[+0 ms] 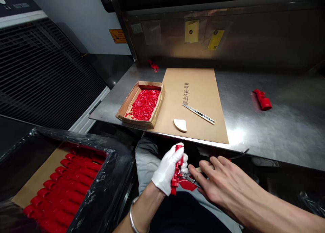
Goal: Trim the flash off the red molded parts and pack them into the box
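Note:
My left hand [165, 170], in a white glove, is closed around a red plastic part [175, 179] above my lap. Bare and ungloved, my right hand [213, 177] grips a pair of pliers [191, 179], whose metal jaws meet the red part at its right side. Some red plastic shows below the jaws. Beyond my hands, a shallow cardboard box [158, 109] holds many small red scraps. A silver knife [198, 114] and a white wedge-shaped piece [180, 125] lie on a cardboard sheet [203, 91].
A metal table [243, 124] stretches across in front of me. One red part [263, 100] sits on its right side, and a small red piece [153, 66] is at the back. Rows of red parts [68, 182] fill a black-lined box [109, 168] at lower left.

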The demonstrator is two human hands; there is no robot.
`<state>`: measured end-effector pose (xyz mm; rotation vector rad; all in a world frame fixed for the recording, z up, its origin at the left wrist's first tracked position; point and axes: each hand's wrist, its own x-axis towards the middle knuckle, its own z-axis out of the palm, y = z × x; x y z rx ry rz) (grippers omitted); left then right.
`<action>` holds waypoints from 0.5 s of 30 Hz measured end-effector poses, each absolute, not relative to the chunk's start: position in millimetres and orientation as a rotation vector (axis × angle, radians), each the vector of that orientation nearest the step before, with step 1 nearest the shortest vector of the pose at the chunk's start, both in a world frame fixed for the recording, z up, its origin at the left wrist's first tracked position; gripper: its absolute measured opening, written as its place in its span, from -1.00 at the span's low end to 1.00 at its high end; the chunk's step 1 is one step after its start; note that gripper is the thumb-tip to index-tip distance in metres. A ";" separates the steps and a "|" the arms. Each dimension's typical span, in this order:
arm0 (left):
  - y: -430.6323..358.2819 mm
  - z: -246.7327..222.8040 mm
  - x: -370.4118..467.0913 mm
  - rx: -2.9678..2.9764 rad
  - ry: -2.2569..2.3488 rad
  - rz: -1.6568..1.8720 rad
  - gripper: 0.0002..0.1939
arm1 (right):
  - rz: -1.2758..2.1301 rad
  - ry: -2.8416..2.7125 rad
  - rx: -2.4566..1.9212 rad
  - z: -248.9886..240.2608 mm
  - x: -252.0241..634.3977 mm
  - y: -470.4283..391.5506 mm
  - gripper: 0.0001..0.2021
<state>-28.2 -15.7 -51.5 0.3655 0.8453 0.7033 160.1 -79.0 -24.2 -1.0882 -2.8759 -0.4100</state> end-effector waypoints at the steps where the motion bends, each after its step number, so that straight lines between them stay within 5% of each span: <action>1: -15.6 -51.2 -28.1 0.360 0.838 0.692 -0.63 | -0.389 -2.885 -1.081 -24.3 160.9 -76.8 -0.42; 15: -14.6 -54.1 -30.0 0.307 0.740 0.638 -0.61 | -0.260 -2.901 -1.158 -1.4 142.3 -63.4 -0.66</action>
